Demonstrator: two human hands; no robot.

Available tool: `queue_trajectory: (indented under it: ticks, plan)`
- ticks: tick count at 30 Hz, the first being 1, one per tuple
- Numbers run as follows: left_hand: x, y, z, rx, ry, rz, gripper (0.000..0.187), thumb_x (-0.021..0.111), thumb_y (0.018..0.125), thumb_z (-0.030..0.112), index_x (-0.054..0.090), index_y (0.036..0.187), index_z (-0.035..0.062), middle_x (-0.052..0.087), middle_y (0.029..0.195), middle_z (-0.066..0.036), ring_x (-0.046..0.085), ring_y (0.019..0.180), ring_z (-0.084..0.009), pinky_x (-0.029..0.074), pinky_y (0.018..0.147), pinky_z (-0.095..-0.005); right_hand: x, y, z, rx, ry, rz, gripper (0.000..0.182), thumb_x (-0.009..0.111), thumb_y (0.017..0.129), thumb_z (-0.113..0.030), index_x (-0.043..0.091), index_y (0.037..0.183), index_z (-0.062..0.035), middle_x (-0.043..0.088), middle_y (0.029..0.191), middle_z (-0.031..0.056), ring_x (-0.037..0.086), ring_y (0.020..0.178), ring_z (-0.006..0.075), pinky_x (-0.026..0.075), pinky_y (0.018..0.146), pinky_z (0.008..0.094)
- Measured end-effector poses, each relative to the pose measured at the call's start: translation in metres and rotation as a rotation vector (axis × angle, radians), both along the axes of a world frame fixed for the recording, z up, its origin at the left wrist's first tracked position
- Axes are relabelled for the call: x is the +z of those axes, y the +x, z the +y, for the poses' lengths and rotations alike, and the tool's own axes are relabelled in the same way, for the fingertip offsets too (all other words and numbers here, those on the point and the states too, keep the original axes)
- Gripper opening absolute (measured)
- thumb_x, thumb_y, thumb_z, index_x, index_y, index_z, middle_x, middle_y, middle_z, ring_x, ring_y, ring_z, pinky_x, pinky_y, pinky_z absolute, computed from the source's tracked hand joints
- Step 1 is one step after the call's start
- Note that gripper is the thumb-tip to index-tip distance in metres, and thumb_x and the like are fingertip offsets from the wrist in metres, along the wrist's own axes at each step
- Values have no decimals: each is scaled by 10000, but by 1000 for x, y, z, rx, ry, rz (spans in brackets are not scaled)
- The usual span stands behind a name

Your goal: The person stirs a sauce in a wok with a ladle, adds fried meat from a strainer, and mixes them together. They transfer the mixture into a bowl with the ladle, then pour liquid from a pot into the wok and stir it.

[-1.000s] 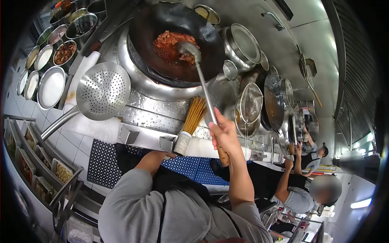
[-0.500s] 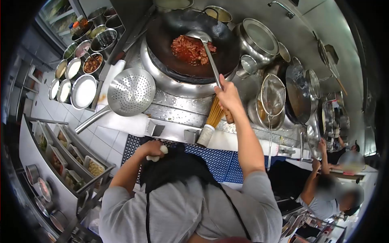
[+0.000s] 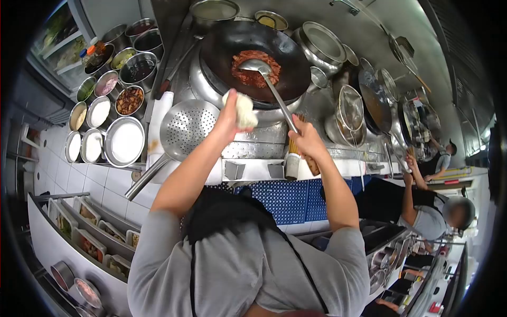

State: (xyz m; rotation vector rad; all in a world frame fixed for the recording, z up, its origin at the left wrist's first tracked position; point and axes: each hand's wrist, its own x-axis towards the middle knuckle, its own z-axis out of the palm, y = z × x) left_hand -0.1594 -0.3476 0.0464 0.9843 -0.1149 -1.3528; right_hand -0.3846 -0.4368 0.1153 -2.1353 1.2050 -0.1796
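Note:
My right hand (image 3: 307,140) is closed around the handle of a metal wok ladle (image 3: 278,98), whose wooden end shows below my fist. The ladle's bowl rests in reddish chopped meat (image 3: 245,79) in the bottom of a large dark wok (image 3: 219,50). My left hand (image 3: 228,120) grips a bunched white cloth (image 3: 244,112) in front of the wok's near rim. Beneath my left forearm lies a perforated metal strainer (image 3: 185,127), its handle toward me. Close below my right hand is a bamboo wok brush (image 3: 292,158).
Metal containers of sauces and ingredients, including a white-filled pot (image 3: 124,141), stand at left. A wire strainer (image 3: 350,108) sits over a pot on the right, near a second wok (image 3: 376,98). Another person (image 3: 425,216) stands farther right. Ingredient bins (image 3: 87,245) are at lower left.
My left hand has risen from beside my apron to the wok's near edge with the white cloth. The ladle's bowl has moved down into the meat, which is gathered more closely.

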Motion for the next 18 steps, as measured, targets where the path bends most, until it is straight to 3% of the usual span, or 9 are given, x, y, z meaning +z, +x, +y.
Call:
queue_trajectory:
  ticks: [2, 5, 6, 9, 10, 11, 13, 14, 18]
  plan:
    - [-18, 11, -36, -86, 13, 31, 522, 497, 873, 611, 568, 1061, 129, 634, 900, -59, 646, 766, -227, 550, 585, -410, 25, 3, 14, -89, 207, -20, 580, 547, 886, -107, 368, 1430, -11, 555, 654, 55, 500, 417, 117, 429, 379, 286]
    - [-29, 12, -53, -127, 101, 120, 439, 583, 829, 562, 582, 1032, 174, 616, 899, -50, 617, 779, -240, 532, 620, -413, 42, 1, 55, -169, 123, -96, 598, 540, 887, -100, 340, 1443, -9, 534, 646, 49, 490, 412, 110, 428, 370, 278]
    - [-29, 11, -55, -131, 128, 152, 412, 604, 817, 546, 586, 1021, 189, 609, 908, -51, 607, 794, -249, 525, 637, -419, 47, -7, 63, -133, 104, -137, 571, 561, 879, -103, 386, 1412, 8, 563, 617, 92, 532, 422, 153, 451, 410, 310]
    - [-14, 0, -70, -24, 162, 258, 374, 642, 794, 506, 584, 975, 185, 602, 894, -41, 591, 796, -260, 523, 647, -436, 67, -22, 82, -110, 131, -57, 579, 560, 877, -102, 375, 1410, 24, 566, 616, 100, 543, 438, 150, 446, 412, 306]
    - [-7, -3, -83, 50, 212, 308, 281, 649, 811, 408, 577, 944, 171, 605, 892, -40, 581, 804, -268, 522, 660, -449, 74, -23, 86, -59, 161, -70, 569, 563, 880, -104, 386, 1406, 21, 560, 620, 84, 531, 443, 135, 437, 405, 293]
    - [-23, -1, -100, 58, 128, 318, 210, 624, 842, 326, 571, 953, 156, 609, 889, -45, 585, 789, -266, 523, 658, -448, 75, -22, 86, -71, 211, -88, 561, 564, 883, -108, 395, 1401, 22, 554, 622, 74, 521, 437, 128, 436, 405, 289]
    - [-26, -5, -92, 95, 171, 286, 243, 654, 814, 226, 561, 1022, 142, 587, 926, -62, 567, 833, -283, 519, 638, -461, 77, -27, 85, -87, 317, -108, 544, 566, 888, -116, 412, 1391, 24, 543, 626, 54, 502, 426, 114, 433, 403, 280]
    - [-22, -9, -85, 129, 205, 181, 201, 620, 836, 257, 563, 989, 139, 589, 872, -65, 574, 760, -273, 506, 553, -394, 87, -32, 86, -111, 359, -120, 516, 568, 898, -130, 444, 1385, -15, 521, 627, 30, 472, 406, 95, 420, 385, 260]
    - [24, -13, -57, -38, 108, 236, 186, 505, 894, 321, 562, 941, 151, 587, 863, -62, 567, 715, -266, 445, 474, -306, 123, -58, 72, -4, 379, -29, 441, 547, 906, -126, 510, 1341, -64, 502, 603, 28, 472, 399, 90, 397, 348, 244]
